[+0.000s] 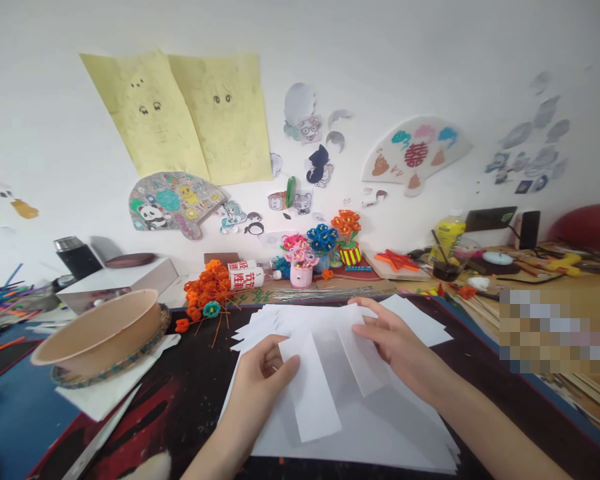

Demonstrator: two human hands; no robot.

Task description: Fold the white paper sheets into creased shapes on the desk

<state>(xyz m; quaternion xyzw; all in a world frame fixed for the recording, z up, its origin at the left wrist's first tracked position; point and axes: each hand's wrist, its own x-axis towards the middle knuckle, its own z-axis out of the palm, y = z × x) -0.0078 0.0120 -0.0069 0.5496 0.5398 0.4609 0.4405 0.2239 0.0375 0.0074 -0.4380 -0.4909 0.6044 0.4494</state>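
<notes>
My left hand (260,380) has its fingers curled in, the thumb pressed flat on the near paper strip (311,390), pinching its upper left corner. My right hand (387,343) lies more open, fingers stretched out and slightly bent, fingertips (359,302) resting on the top end of the second paper strip (363,357), which runs under my palm. Whether that hand truly grips the strip or only presses it down, I cannot tell. So there are two strips, side by side and a little apart, both lying on a fanned stack of white paper sheets (380,433) in the middle of the dark table (180,393) right before me. How many sheets the stack has I cannot count.

Left of my hands one tan paper bowl (97,330) sits tilted on a woven mat. Beyond the sheets lies a bunch of orange paper flowers (207,290), and two white glue bottles (250,273) lie on their sides just behind. Three small flower pots stand near the wall: pink (300,261), blue (323,245), and orange in a striped pot (347,237).
</notes>
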